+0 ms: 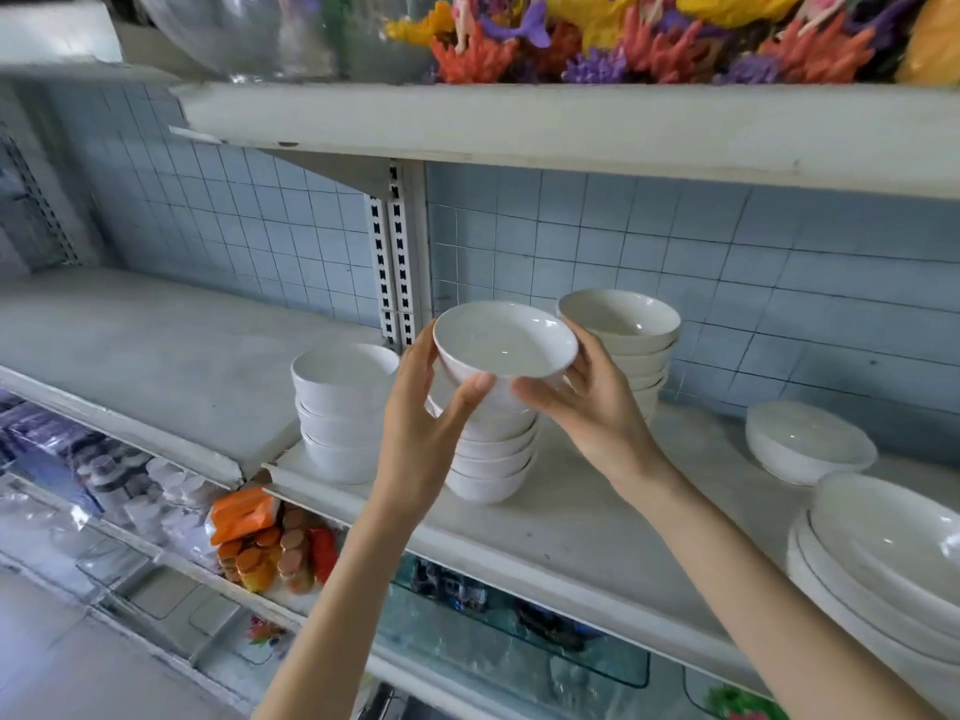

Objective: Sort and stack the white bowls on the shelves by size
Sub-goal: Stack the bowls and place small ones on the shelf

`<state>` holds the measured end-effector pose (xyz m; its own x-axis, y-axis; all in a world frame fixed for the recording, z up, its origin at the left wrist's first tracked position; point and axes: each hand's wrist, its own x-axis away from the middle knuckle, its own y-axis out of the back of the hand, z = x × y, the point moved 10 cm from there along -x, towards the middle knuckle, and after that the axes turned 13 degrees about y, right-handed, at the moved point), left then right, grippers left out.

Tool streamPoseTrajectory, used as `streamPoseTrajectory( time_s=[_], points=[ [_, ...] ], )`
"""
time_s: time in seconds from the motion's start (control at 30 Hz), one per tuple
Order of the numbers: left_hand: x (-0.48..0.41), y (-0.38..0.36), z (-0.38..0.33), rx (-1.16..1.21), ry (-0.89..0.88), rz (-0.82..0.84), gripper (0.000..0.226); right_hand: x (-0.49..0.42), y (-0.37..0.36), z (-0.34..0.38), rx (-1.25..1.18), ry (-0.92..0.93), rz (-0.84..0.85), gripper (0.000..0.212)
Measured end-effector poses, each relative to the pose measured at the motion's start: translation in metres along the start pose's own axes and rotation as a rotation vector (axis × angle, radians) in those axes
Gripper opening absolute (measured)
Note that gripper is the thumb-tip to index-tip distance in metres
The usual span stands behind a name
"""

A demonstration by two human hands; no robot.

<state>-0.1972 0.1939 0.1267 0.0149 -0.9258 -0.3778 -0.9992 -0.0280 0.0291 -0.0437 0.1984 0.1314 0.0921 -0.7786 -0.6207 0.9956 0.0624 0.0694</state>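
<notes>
White bowl (506, 340) sits upright btwn both hands, over the middle stack (493, 459) on the shelf (597, 522); can't tell if it touches the stack. L hand (421, 407) grips its left wall and R hand (597, 407) its right wall, w/ thumbs curled onto the near side. Around them: deeper stack (343, 413) at left, back stack (623, 345) behind-right, single bowl (810, 444) & wide bowls (883, 553) further right.

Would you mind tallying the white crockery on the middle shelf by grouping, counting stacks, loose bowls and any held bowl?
Bowl stacks: 3 (left stack, middle stack, rear stack)
Wide dish stack: 1
Loose bowl: 1
Held bowl: 1
Total: 6
</notes>
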Motion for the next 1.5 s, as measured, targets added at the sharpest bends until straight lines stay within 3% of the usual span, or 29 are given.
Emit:
streamPoseTrajectory(
  time_s=[0.33, 0.6, 0.8, 1.1, 1.23, 1.33, 1.5],
  points=[
    [-0.018, 0.009, 0.034, -0.021, 0.039, 0.049, 0.041, -0.001, -0.014, -0.038, 0.113, -0.061, 0.036, 0.091],
    [-0.015, 0.009, 0.048, -0.008, 0.069, 0.057, 0.036, 0.003, -0.013, -0.052, 0.155, -0.064, 0.019, 0.063],
    [-0.011, 0.004, 0.053, 0.004, 0.09, 0.079, 0.048, 0.005, -0.013, -0.053, 0.166, -0.066, 0.017, 0.081],
    [0.0, 0.002, 0.058, -0.104, 0.167, 0.097, 0.064, 0.011, -0.013, -0.051, 0.165, -0.117, 0.137, 0.072],
    [0.007, 0.005, 0.055, -0.286, 0.182, 0.083, 0.07, 0.026, -0.002, -0.04, 0.366, -0.144, 0.209, 0.061],
    [0.02, 0.009, 0.038, -0.601, 0.146, 0.004, 0.073, 0.038, 0.01, -0.022, 0.741, -0.096, 0.307, 0.076],
    [0.038, 0.006, 0.011, -0.969, 0.019, -0.1, 0.074, 0.055, 0.03, 0.011, 1.288, 0.1, 0.39, 0.077]
  ],
)
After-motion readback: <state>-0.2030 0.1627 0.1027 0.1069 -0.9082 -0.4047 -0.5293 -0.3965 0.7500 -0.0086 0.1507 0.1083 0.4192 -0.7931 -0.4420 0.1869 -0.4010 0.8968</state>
